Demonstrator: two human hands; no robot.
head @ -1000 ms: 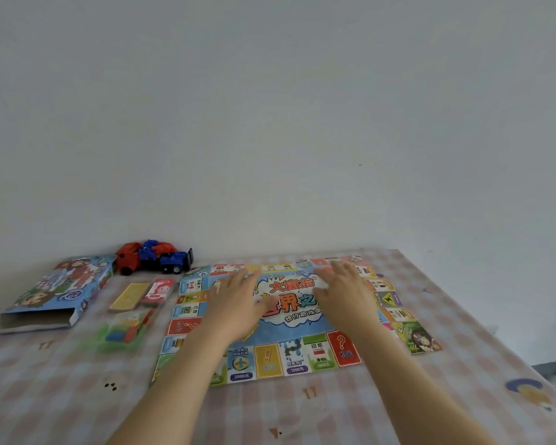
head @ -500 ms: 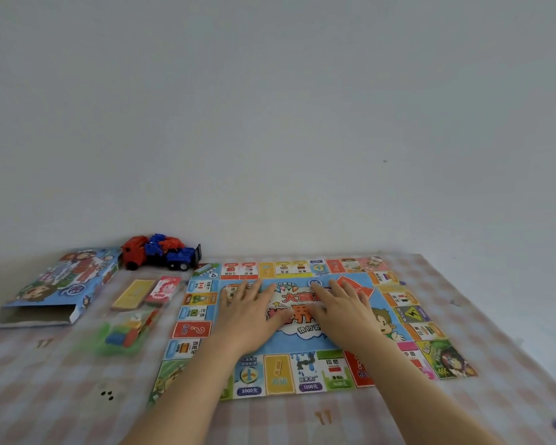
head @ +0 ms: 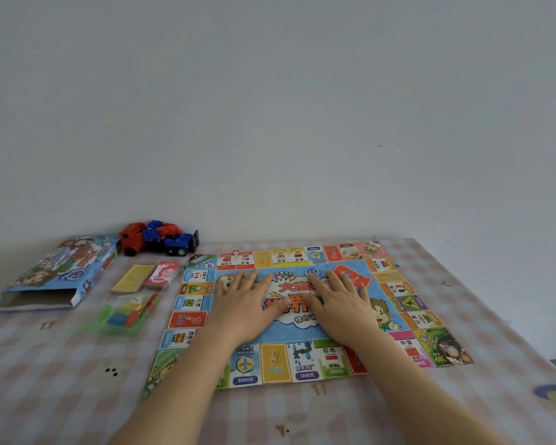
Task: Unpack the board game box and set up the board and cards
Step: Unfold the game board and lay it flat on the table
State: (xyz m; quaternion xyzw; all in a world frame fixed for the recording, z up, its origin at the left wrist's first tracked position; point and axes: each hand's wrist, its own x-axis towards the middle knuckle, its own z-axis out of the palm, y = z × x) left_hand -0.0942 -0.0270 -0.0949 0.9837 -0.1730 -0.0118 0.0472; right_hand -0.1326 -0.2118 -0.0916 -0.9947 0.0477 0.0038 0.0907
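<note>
1. Blue in its middle, the game board (head: 275, 361) lies open and flat on the tabletop (head: 61, 380). The left hand (head: 243, 303) and right hand (head: 341, 303) have stayed pressed on it and slid a little closer together.
2. Their fingers (head: 252, 277) are straight and spread, holding nothing.
3. I think the board is done. The yellow card stack (head: 132, 279) and pink card stack (head: 162, 274), just left of it, come next.
4. The open box (head: 55, 274) lies far left. A pink checked cloth covers the tabletop, against a plain white wall (head: 270, 107).

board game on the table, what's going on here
A person presses the left hand and right hand flat on the unfolded game board. The box lies open-ended to its left, with a yellow card deck, a pink card deck and a bag of pieces between. A toy truck sits behind them.
</note>
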